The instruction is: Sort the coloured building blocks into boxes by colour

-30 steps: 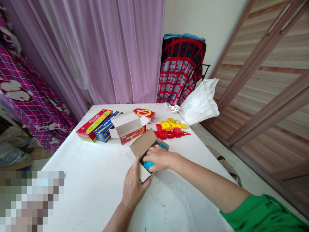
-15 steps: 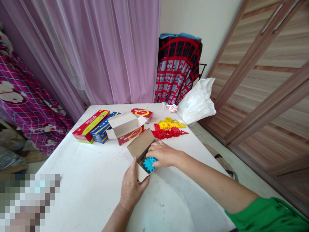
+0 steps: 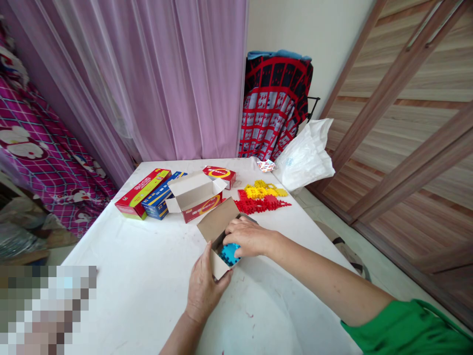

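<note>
A small open cardboard box sits on the white-covered table, its brown inner flap raised. My left hand grips the box's near end, thumb and fingers on either side of the end flap. Inside lie blue interlocking plastic building pieces with notched edges. My right hand reaches into the box from the right, fingers curled over its interior and thumb against the blue pieces. Its fingertips are partly hidden in the box. Red building pieces and yellow building pieces lie in piles beyond my right hand.
At the back left stand a red and green box, a blue box, an open red box and another red box. A white plastic bag sits at the table's far right corner. A wooden wardrobe stands right.
The view has shifted slightly, moving the scene a little to the right. Both hands keep nearly the same places at the box, with the right hand still over the blue pieces.
</note>
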`<state>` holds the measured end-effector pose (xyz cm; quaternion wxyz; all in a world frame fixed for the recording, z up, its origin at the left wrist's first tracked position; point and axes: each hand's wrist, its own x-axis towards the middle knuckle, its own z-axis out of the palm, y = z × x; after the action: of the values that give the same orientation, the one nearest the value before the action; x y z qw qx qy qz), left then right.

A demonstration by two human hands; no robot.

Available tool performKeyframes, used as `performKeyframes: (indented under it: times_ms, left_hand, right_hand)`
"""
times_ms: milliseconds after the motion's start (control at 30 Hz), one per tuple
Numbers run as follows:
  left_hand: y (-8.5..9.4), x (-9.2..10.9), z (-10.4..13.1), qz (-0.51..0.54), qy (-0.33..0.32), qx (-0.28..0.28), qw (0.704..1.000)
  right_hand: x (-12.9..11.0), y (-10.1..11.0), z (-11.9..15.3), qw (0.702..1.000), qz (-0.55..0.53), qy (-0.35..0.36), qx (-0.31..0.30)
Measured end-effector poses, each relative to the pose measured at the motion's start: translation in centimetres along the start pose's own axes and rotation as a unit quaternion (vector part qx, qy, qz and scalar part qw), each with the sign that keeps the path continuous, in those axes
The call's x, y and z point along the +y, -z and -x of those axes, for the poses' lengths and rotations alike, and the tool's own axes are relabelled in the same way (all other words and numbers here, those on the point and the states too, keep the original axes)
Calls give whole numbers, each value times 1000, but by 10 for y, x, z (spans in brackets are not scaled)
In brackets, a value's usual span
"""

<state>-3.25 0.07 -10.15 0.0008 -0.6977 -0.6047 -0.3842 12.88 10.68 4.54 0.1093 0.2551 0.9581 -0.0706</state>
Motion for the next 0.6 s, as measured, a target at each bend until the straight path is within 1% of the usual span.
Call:
performKeyframes:
  times_ms: [100,267,433,600]
  left_hand:
    - [1,1,-1,10,-1,0,1000]
    - [1,0,-1,15,1,3,1000]
    - [0,0,0,16,7,0,1000]
    - [-1,-1,1,7,3,2,1000]
  right_hand:
    - [-7,-1,-3,1000,0,7,6]
    - [-13,-9,-6,999,-21,22,20]
    - [-9,-7,-4,998,-46,9,38]
    - [0,0,4,997,-23,-2,68]
